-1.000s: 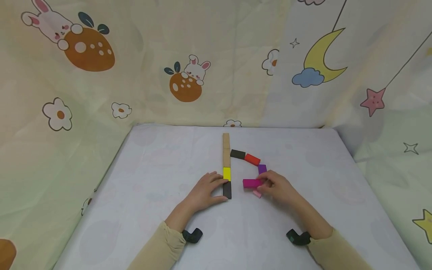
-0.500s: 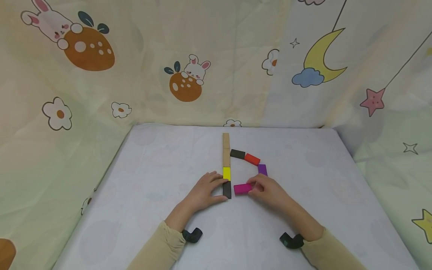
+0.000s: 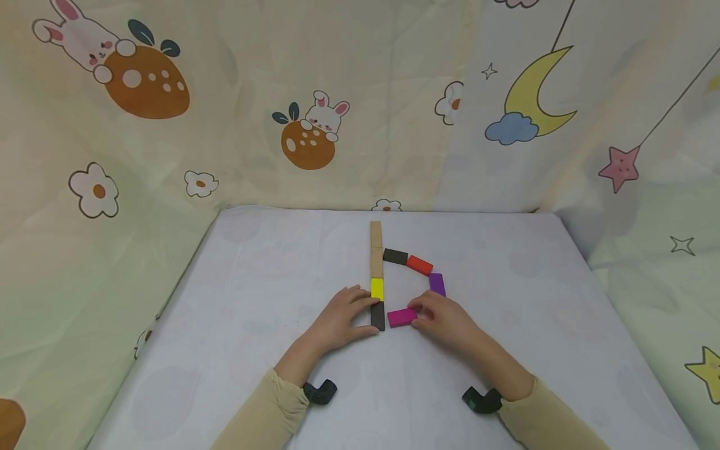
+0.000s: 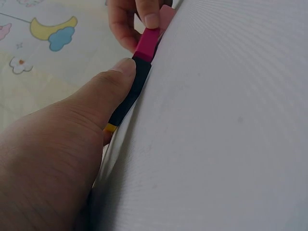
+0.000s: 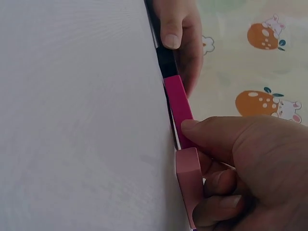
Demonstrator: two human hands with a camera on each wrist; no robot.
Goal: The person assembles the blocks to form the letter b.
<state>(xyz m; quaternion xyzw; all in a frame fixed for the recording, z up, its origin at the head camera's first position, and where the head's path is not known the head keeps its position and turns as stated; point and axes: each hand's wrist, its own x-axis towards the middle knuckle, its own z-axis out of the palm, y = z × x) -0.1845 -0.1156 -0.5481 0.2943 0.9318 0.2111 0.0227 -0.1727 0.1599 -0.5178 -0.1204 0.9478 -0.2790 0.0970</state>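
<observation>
A column of blocks lies on the white table (image 3: 253, 294): two tan ones, a yellow block (image 3: 377, 288), then a black block (image 3: 377, 315). My left hand (image 3: 367, 317) grips that black block (image 4: 127, 98) with thumb and fingers. My right hand (image 3: 415, 314) pinches a magenta block (image 3: 400, 317), whose left end meets the black block (image 5: 166, 62). In the right wrist view the magenta block (image 5: 179, 108) sits under my thumb, and a pink block (image 5: 189, 178) lies against my curled fingers. In the head view my hand hides the pink block.
An arc of blocks runs from the column's upper part: another black block (image 3: 395, 256), a red block (image 3: 419, 265) and a purple block (image 3: 437, 284). Patterned cloth walls (image 3: 315, 125) close off the table at the back and both sides.
My right hand has slid the magenta block left and toward me until it meets the black block. The pink block is now covered by that hand. My left hand has stayed put.
</observation>
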